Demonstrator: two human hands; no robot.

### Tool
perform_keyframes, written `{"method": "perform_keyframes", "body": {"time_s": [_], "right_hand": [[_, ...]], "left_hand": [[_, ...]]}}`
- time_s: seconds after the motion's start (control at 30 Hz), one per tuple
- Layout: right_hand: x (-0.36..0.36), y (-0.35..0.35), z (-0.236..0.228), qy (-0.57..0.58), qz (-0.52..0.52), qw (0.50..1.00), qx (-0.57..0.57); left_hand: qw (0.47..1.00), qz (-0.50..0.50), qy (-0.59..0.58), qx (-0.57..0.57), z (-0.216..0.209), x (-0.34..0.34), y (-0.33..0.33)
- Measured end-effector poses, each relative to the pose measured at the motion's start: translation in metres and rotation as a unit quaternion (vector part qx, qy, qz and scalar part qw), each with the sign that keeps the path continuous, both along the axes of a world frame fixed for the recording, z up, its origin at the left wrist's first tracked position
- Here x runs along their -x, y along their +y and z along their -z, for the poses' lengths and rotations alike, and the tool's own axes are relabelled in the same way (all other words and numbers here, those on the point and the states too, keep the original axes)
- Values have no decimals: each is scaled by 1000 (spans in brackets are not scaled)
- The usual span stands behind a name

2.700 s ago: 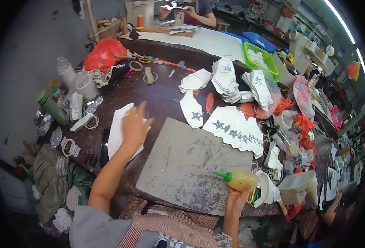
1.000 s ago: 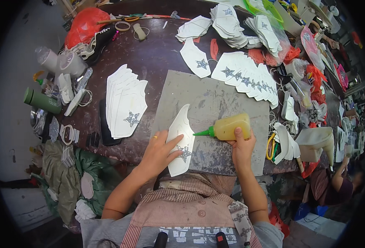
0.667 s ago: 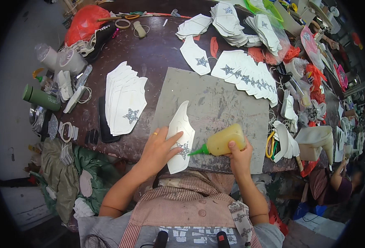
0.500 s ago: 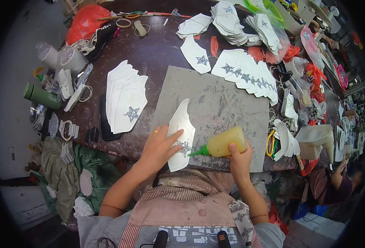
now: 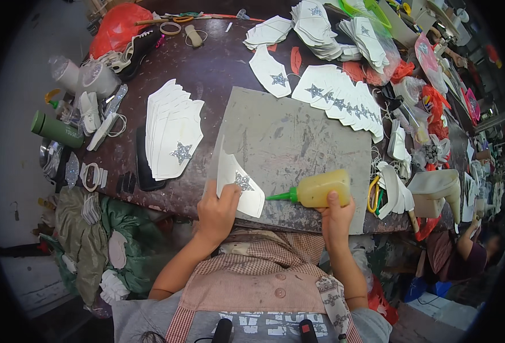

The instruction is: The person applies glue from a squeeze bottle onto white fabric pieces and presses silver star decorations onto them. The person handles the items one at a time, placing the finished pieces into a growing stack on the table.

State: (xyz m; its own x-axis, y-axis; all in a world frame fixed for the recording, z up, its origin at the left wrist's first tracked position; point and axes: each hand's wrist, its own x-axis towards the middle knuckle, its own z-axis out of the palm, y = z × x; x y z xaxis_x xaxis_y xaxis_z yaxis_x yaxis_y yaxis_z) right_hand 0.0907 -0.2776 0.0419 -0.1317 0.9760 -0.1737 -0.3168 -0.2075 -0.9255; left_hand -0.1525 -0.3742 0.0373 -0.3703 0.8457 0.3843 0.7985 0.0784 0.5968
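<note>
My left hand (image 5: pixel 215 212) pinches the edge of a white shoe upper piece (image 5: pixel 252 199) that bears a silver glitter star. The piece lies tilted over the near left part of a grey work board (image 5: pixel 298 134), and my fingers hide some of its left edge. My right hand (image 5: pixel 338 222) is wrapped round a squeeze bottle (image 5: pixel 320 188) of yellowish liquid, held on its side. Its green nozzle points left, with the tip just off the right edge of the piece. Left of the board lies a fanned stack of white upper pieces (image 5: pixel 172 128), a star showing on the top one.
More starred pieces (image 5: pixel 338 97) overlap along the board's far right edge, with piled stacks (image 5: pixel 312 34) behind them. Scissors with yellow handles (image 5: pixel 373 194) and a beige container (image 5: pixel 432 188) stand at right. A green flask (image 5: pixel 57 130), shoes and a red bag (image 5: pixel 118 28) occupy the left side.
My left hand has gone from lying spread on the piece to pinching its edge, and the piece has turned and shifted left. The bottle has moved slightly right and up, away from it.
</note>
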Motion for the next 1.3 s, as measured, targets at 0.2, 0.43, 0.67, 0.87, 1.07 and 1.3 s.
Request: {"method": "perform_keyframes", "body": {"time_s": [0.2,0.43,0.67,0.87,1.07,1.3], "right_hand": [[9,4,7,-38,-7,999,3],[3,-27,-1,-112,-29,993,-5],[-12,-33,7,-95,-56,994,23],[-23,22,2,94,86,990,-56],[-19,50,18,89,190,974,-80],[-24,55,18,95,194,973,-86]], "left_hand": [[1000,-1,6,1,8,3,-2],[1000,3,30,-4,5,3,-1],[998,-28,-34,34,-6,-1,-4],[949,73,-307,14,-49,68,87],[945,70,-316,-43,42,133,297],[988,31,-152,15,59,121,324]]}}
